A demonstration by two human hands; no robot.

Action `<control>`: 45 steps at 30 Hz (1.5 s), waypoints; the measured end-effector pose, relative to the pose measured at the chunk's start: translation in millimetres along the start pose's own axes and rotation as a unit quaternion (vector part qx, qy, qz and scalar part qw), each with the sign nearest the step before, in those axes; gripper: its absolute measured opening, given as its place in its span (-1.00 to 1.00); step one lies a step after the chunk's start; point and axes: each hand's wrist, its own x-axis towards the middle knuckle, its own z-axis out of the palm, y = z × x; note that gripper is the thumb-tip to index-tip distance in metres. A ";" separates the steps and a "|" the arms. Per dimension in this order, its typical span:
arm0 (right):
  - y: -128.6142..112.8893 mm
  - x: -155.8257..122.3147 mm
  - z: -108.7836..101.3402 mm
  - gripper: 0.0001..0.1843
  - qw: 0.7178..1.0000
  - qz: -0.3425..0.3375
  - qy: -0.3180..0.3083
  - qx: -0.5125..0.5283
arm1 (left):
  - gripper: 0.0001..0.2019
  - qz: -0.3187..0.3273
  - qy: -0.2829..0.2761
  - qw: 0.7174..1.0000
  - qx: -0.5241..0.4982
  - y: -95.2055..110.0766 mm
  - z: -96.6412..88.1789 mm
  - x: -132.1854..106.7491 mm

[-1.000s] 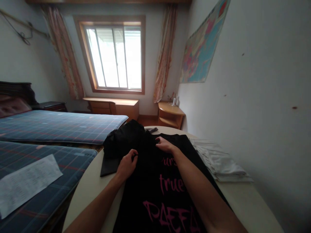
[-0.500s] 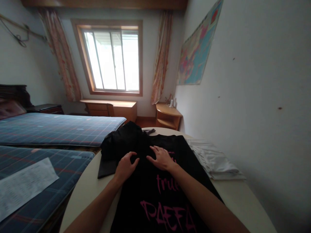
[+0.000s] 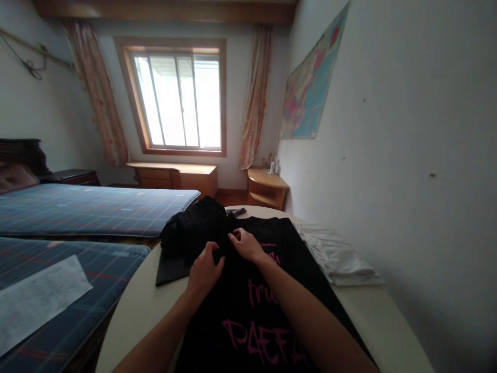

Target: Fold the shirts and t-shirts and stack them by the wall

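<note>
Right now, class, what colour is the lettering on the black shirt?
The lettering on the black shirt is pinkish-purple, best seen in the head view.

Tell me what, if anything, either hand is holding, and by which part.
Cannot tell for the right hand: it is over the black shirt, but any pinch is lost in dark cloth. The left hand is open, with no hold visible.

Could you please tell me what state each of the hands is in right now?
Left hand: open, loosely curled.
Right hand: curled over the black shirt; whether it grips cannot be told.
</note>
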 end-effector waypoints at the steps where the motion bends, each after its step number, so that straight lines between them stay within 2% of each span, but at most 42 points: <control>1: -4.7 4.1 0.2 -0.42 1.000 0.016 -0.003 0.021 | -0.77 0.000 0.000 1.000 0.002 2.6 -0.5 -1.5; 6: -17.5 19.6 7.6 -0.02 0.995 0.074 -0.033 0.052 | -0.80 0.042 -0.004 0.999 -0.009 13.4 -1.2 -9.7; 11: -13.6 26.0 12.4 -0.14 0.994 0.099 -0.023 0.040 | -0.81 0.072 -0.041 0.994 -0.078 21.6 1.0 -16.0; 16: 4.3 23.8 8.1 -0.15 0.995 0.067 0.000 0.075 | -0.80 0.109 -0.061 0.974 -0.187 30.5 5.0 -22.2; 20: 23.0 23.0 -5.5 -0.17 0.994 0.024 0.018 0.108 | -0.84 0.132 -0.089 0.950 -0.269 42.8 8.6 -26.2; 24: 44.1 27.1 -28.2 -0.20 0.990 -0.018 0.035 0.138 | -0.88 0.130 -0.116 0.930 -0.324 66.1 14.6 -24.0; 29: 79.2 26.0 -52.5 -0.13 0.986 -0.033 0.057 0.153 | -0.93 0.124 -0.144 0.911 -0.366 94.0 38.3 -19.0; 32: 101.8 15.2 -58.2 -0.11 0.988 -0.013 0.056 0.145 | -0.81 0.155 -0.130 0.933 -0.298 94.1 57.5 -20.9; 34: 113.5 5.3 -60.1 -0.15 0.990 0.002 0.048 0.135 | -0.70 0.185 -0.107 0.957 -0.197 88.1 67.1 -24.9; 36: 121.2 -5.5 -62.2 -0.22 0.991 0.014 0.046 0.127 | -0.55 0.204 -0.114 0.968 -0.096 81.6 72.3 -30.0; 39: 126.1 -21.1 -66.3 -0.38 0.996 -0.015 0.050 0.071 | -0.36 0.212 -0.166 0.963 0.011 77.0 73.4 -36.8; 42: 125.6 -32.1 -68.8 -0.47 0.996 -0.066 0.034 -0.046 | -0.37 0.216 -0.198 0.954 0.067 78.7 71.3 -40.2; 45: 120.6 -31.9 -66.1 -0.49 0.990 -0.072 0.026 -0.118 | -0.39 0.212 -0.205 0.952 0.088 81.7 69.1 -41.0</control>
